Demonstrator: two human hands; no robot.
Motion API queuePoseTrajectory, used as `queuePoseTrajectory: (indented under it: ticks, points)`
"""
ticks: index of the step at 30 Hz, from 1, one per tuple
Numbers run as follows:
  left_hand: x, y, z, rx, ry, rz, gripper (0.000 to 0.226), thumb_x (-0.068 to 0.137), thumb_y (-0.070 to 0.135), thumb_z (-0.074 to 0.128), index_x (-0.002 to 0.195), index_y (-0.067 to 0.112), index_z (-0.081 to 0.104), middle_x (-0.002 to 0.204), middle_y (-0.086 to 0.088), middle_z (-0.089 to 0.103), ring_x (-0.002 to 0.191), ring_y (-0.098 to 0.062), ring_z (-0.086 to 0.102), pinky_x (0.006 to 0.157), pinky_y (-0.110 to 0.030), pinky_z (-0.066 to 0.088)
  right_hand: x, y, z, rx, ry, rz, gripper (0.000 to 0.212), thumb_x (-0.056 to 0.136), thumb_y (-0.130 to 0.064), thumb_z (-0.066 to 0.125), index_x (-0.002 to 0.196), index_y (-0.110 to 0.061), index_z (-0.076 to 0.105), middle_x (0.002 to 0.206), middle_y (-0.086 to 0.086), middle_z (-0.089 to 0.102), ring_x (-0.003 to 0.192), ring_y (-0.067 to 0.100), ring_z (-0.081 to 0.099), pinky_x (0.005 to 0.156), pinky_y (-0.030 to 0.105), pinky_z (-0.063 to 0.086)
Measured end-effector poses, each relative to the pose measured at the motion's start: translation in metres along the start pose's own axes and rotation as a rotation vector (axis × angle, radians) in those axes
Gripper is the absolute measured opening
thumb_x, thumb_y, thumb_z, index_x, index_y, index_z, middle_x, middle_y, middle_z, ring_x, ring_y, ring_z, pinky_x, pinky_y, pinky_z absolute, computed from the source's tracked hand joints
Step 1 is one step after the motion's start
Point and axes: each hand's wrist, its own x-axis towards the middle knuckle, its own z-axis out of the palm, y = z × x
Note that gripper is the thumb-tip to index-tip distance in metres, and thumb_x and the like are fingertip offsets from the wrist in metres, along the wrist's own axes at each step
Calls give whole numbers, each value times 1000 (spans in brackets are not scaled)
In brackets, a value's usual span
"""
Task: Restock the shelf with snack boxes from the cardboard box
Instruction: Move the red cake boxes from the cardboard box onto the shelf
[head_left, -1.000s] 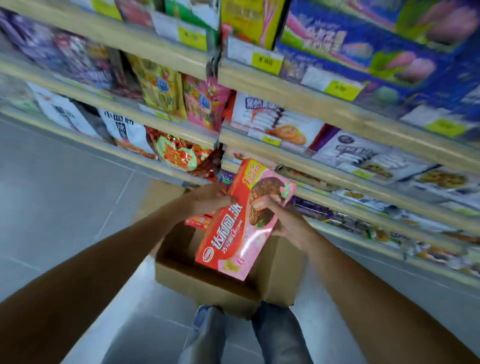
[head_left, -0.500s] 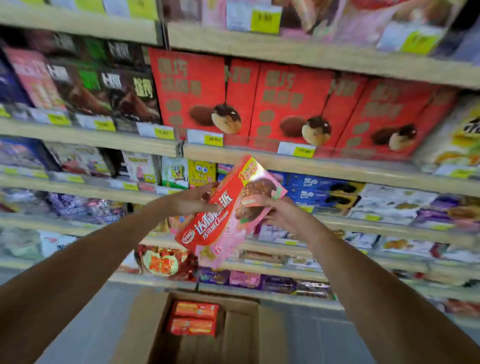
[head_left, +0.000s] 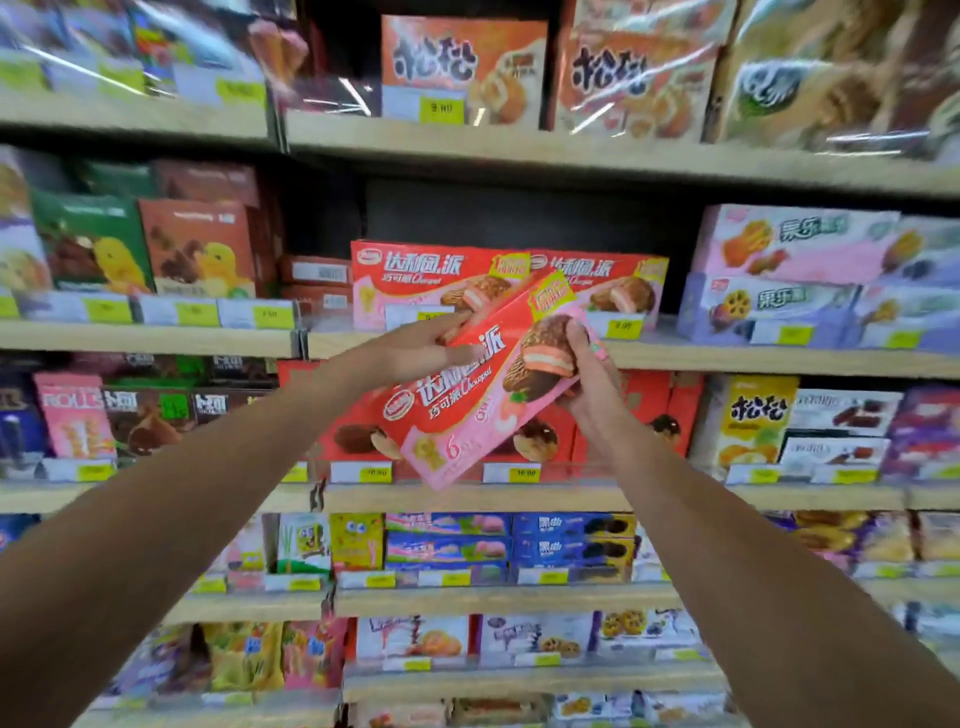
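Observation:
I hold a red and pink snack box (head_left: 483, 395) tilted, its far end up and to the right, in front of the shelves. My left hand (head_left: 415, 351) grips its upper left edge with fingers spread over the top. My right hand (head_left: 589, 379) clasps its right end, over the printed chocolate pie. Just behind it, two matching red and pink boxes (head_left: 431, 280) stand side by side on a wooden shelf (head_left: 727, 358), with dark open space above them. The cardboard box is out of view.
Shelves full of snack packs fill the view. Brown and green boxes (head_left: 145, 244) stand left of the matching boxes, pink and purple boxes (head_left: 789, 275) to the right. Red boxes (head_left: 363, 431) line the shelf below. Yellow price tags run along every shelf edge.
My view has swung up from the floor carton to the shelves. Both hands have lifted the snack box up to the shelf that holds the matching boxes.

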Motion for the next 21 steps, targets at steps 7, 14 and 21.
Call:
queuePoseTrajectory:
  ticks: [7, 14, 21]
  points:
    - [31, 56, -27, 120, 80, 116, 58, 90, 49, 51, 141, 28, 33, 121, 16, 44, 103, -5, 50, 75, -15, 45, 32, -48, -10, 71, 181, -91, 28, 80, -40, 70, 94, -17, 64, 90, 4, 69, 87, 25, 67, 78, 46, 56]
    - [75, 95, -41, 209, 205, 231, 66, 82, 48, 64, 140, 27, 41, 125, 9, 53, 111, -11, 57, 97, -22, 43, 73, -87, -37, 193, 302, -161, 70, 73, -53, 72, 125, -11, 52, 115, 10, 64, 100, 28, 65, 81, 51, 55]
    - [130, 128, -27, 456, 381, 334, 63, 83, 50, 60, 140, 36, 38, 133, -1, 48, 125, -26, 41, 104, -44, 38, 103, -107, -64, -62, 614, -390, 18, 85, -30, 65, 79, -17, 53, 91, 7, 59, 85, 20, 53, 74, 31, 45]
